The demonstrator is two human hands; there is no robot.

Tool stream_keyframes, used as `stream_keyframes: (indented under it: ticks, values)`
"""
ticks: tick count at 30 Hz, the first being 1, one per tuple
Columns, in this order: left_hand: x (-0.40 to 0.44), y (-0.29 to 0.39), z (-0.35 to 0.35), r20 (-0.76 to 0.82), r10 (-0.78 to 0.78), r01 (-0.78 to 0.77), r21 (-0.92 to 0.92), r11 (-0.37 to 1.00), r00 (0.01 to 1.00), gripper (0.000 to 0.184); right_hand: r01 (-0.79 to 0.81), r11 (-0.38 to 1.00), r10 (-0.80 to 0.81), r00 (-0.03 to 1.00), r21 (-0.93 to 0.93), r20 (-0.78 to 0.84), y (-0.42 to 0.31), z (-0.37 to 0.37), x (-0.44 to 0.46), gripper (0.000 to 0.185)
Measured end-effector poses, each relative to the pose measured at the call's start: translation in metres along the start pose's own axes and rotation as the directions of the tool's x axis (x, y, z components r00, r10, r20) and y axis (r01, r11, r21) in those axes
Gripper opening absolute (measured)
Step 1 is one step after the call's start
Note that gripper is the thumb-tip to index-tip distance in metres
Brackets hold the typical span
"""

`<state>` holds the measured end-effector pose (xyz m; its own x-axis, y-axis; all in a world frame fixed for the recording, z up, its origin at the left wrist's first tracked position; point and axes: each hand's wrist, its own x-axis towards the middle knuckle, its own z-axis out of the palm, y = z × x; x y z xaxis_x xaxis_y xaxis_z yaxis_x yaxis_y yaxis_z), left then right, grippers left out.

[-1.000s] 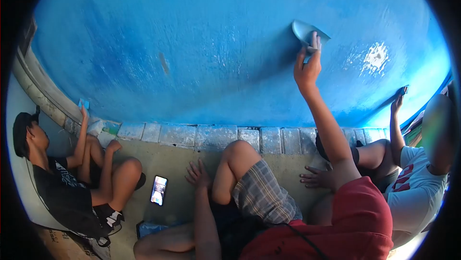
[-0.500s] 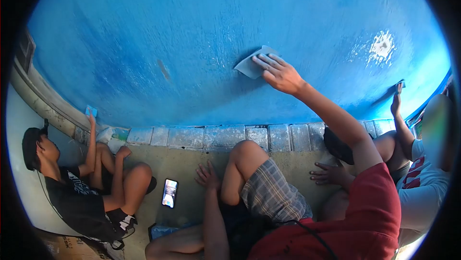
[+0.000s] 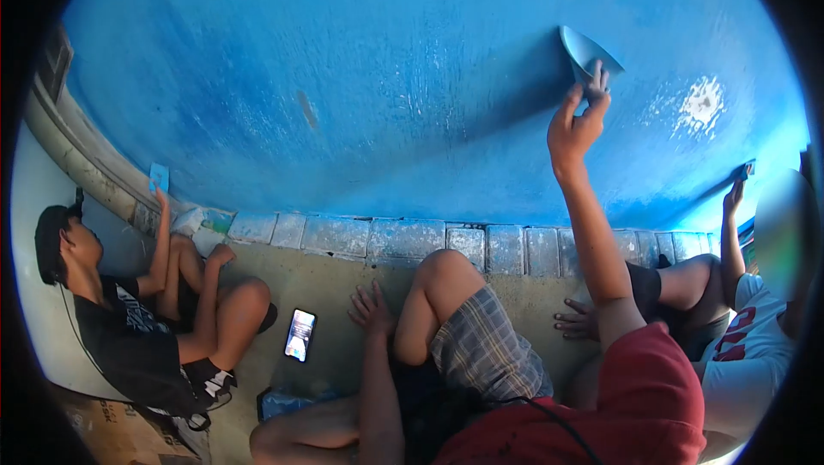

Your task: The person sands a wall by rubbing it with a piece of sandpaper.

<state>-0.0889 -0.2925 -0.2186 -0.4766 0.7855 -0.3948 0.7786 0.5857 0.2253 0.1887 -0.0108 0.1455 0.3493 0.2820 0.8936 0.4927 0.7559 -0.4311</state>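
My right hand point(image 3: 579, 126) is raised toward the blue wall point(image 3: 360, 79), thumb and fingers pinching a bent sheet of sandpaper point(image 3: 584, 46). The sheet is blue-grey and curls outward at its top; its shadow falls on the wall to the left. Whether it touches the wall, I cannot tell. Low down, my left hand point(image 3: 371, 309) rests flat on the floor point(image 3: 335, 272) with its fingers spread, holding nothing. A lit phone point(image 3: 299, 335) lies on the floor to its left.
At left a seated person in black point(image 3: 129, 319) holds a blue piece point(image 3: 159, 177) against the wall. Another person in a white shirt point(image 3: 751, 328) reaches up the wall at right, one hand point(image 3: 577, 319) on the floor. Grey blocks point(image 3: 408, 240) line the wall's foot.
My right hand has moved up and to the right with the sandpaper, which now bends more. My left hand stays on the floor. The view has shifted slightly.
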Motion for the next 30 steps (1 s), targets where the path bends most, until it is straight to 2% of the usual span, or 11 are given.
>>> stream_keyframes:
  ticks: [2, 4, 5, 6, 10, 13, 16, 18, 23, 28, 30]
  values:
    - [0.014, -0.007, 0.01, -0.055, 0.004, -0.002, 0.036, 0.999, 0.998, 0.098, 0.5, 0.844, -0.41, 0.835, -0.195, 0.367, 0.007, 0.007, -0.016, 0.03]
    - [-0.001, 0.006, -0.021, 0.036, -0.023, 0.022, 0.027, 0.999, 0.999, 0.091, 0.768, 0.599, -0.612, 0.259, 0.225, 0.747, 0.038, 0.003, -0.052, 0.026]
    - [-0.008, 0.012, -0.031, 0.091, -0.034, 0.032, 0.02, 0.999, 0.995, 0.088, 0.748, 0.617, -0.606, 0.252, 0.246, 0.755, 0.038, -0.001, -0.045, 0.02]
    - [-0.005, 0.009, -0.032, 0.079, -0.037, 0.035, 0.027, 0.999, 0.996, 0.09, 0.723, 0.641, -0.59, 0.248, 0.259, 0.769, 0.032, -0.006, -0.038, 0.014]
    - [-0.014, 0.01, -0.022, 0.063, -0.007, 0.01, -0.045, 0.999, 0.998, 0.098, 0.391, 0.912, -0.364, 0.91, -0.123, 0.196, 0.011, -0.008, -0.006, 0.019]
    - [0.003, 0.0, -0.009, -0.004, -0.008, 0.008, -0.022, 1.0, 1.0, 0.099, 0.617, 0.773, -0.302, 0.562, -0.146, 0.77, 0.006, -0.007, -0.019, 0.03]
    - [0.002, 0.0, -0.014, 0.043, -0.024, 0.023, 0.022, 0.999, 0.999, 0.098, 0.752, 0.657, -0.448, 0.447, -0.054, 0.774, 0.022, -0.013, -0.006, 0.036]
    - [-0.004, 0.014, -0.026, 0.059, -0.019, 0.019, -0.002, 1.0, 0.998, 0.098, 0.498, 0.805, -0.427, 0.864, -0.322, 0.267, 0.012, -0.012, 0.015, 0.042]
    - [0.003, 0.001, -0.009, 0.027, -0.011, 0.011, 0.02, 1.0, 1.0, 0.102, 0.732, 0.68, -0.534, 0.524, -0.03, 0.664, 0.015, -0.011, -0.008, 0.036]
    - [-0.009, 0.009, -0.025, 0.079, -0.022, 0.024, -0.033, 0.999, 0.997, 0.102, 0.414, 0.875, -0.38, 0.909, -0.251, 0.173, 0.004, -0.006, 0.021, 0.032]
    - [-0.008, 0.007, -0.025, 0.073, -0.015, 0.017, -0.027, 0.999, 0.997, 0.101, 0.441, 0.892, -0.391, 0.864, -0.1, 0.318, 0.013, -0.003, 0.007, 0.023]
